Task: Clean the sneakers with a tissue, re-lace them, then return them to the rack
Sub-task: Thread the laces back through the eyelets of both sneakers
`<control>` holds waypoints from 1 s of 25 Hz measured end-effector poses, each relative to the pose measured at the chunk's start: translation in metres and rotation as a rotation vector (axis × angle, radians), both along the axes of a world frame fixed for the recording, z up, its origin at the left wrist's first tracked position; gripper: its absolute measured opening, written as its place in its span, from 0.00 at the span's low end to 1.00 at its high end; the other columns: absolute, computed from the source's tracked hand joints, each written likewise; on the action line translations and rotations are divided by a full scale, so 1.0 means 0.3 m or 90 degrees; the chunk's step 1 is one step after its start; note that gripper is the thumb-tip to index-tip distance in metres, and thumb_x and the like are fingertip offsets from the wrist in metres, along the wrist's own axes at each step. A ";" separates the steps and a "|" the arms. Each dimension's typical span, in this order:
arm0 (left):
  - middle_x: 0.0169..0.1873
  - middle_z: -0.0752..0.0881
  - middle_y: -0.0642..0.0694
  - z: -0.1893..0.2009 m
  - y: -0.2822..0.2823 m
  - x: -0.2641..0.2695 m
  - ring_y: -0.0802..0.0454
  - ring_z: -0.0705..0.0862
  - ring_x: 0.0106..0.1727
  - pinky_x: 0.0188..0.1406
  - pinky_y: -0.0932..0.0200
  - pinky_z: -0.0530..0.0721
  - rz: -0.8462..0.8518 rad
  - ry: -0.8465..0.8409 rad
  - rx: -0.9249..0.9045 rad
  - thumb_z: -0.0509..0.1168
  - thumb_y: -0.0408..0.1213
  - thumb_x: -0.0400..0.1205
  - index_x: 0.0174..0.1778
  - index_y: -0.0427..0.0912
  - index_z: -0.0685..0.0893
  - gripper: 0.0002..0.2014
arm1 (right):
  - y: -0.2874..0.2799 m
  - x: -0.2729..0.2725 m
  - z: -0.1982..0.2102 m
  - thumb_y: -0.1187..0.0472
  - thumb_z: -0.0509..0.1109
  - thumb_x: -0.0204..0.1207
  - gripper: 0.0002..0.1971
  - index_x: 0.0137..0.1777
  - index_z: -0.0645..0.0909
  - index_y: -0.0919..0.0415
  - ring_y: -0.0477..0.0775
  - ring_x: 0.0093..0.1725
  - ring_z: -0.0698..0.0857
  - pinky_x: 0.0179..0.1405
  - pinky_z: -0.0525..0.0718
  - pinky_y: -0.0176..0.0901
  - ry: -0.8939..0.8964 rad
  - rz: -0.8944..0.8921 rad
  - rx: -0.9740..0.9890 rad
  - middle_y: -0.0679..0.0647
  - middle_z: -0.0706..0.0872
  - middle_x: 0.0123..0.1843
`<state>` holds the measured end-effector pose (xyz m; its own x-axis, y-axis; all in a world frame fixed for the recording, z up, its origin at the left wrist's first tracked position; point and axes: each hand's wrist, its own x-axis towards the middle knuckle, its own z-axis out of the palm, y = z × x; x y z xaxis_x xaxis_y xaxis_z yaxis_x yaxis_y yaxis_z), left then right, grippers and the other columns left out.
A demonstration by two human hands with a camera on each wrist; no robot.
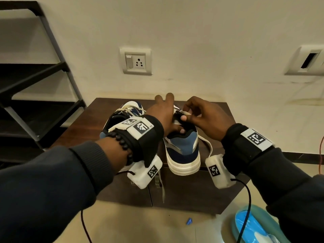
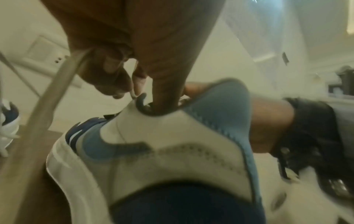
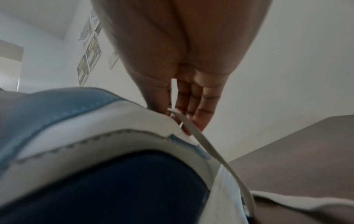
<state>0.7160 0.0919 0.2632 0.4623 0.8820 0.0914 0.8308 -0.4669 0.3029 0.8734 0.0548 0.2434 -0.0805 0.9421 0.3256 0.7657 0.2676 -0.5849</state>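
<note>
Here the lace (image 1: 185, 113) is pinched by the right hand (image 1: 205, 118) just beside the left hand (image 1: 163, 116), whose thumb is hooked into the sneaker (image 1: 183, 151) collar with fingers spread, and could be slipped from the eyelet if tugged.

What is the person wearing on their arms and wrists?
Dark sleeves cover both arms. Each wrist has a black strap with a white tag of black squares, and a white camera box with a black cable. The left wrist also has a black bead bracelet.

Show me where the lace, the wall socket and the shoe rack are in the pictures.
lace (image 3: 193, 130): right wrist view, flat strip below the fingers.
wall socket (image 1: 135, 61): head view, middle of its plate.
shoe rack (image 1: 35, 74): head view, slanted black shelf edge.
</note>
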 end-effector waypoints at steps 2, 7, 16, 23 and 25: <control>0.54 0.80 0.39 0.037 0.033 -0.024 0.44 0.80 0.52 0.42 0.56 0.74 0.036 0.028 -0.072 0.73 0.55 0.73 0.61 0.37 0.75 0.30 | 0.004 0.005 0.009 0.56 0.70 0.77 0.05 0.49 0.80 0.55 0.51 0.43 0.81 0.40 0.78 0.39 -0.007 -0.034 0.026 0.49 0.84 0.41; 0.35 0.78 0.48 0.113 0.080 -0.056 0.51 0.75 0.43 0.36 0.59 0.70 -0.028 0.103 -0.110 0.65 0.55 0.80 0.41 0.42 0.78 0.17 | 0.019 0.008 0.015 0.56 0.66 0.80 0.05 0.50 0.79 0.55 0.51 0.44 0.81 0.38 0.74 0.38 -0.014 -0.069 0.036 0.50 0.85 0.42; 0.38 0.82 0.43 0.050 0.036 -0.009 0.49 0.84 0.41 0.40 0.63 0.79 0.077 0.139 -0.333 0.53 0.60 0.84 0.50 0.37 0.79 0.26 | 0.027 -0.014 0.028 0.38 0.72 0.68 0.29 0.59 0.75 0.59 0.52 0.47 0.83 0.44 0.84 0.45 -0.069 0.018 -0.279 0.54 0.84 0.49; 0.55 0.84 0.33 0.015 0.003 0.028 0.36 0.84 0.55 0.45 0.53 0.76 0.093 -0.023 -0.073 0.59 0.38 0.84 0.66 0.36 0.72 0.16 | 0.027 -0.009 0.026 0.60 0.67 0.76 0.13 0.59 0.80 0.62 0.61 0.49 0.82 0.43 0.78 0.45 -0.179 -0.131 -0.091 0.62 0.85 0.53; 0.54 0.83 0.30 0.005 -0.005 0.017 0.30 0.81 0.55 0.44 0.51 0.73 0.068 -0.113 0.037 0.59 0.35 0.83 0.67 0.36 0.67 0.18 | 0.011 -0.020 0.032 0.58 0.68 0.76 0.20 0.68 0.72 0.58 0.61 0.53 0.80 0.43 0.70 0.41 -0.100 -0.180 -0.005 0.60 0.78 0.60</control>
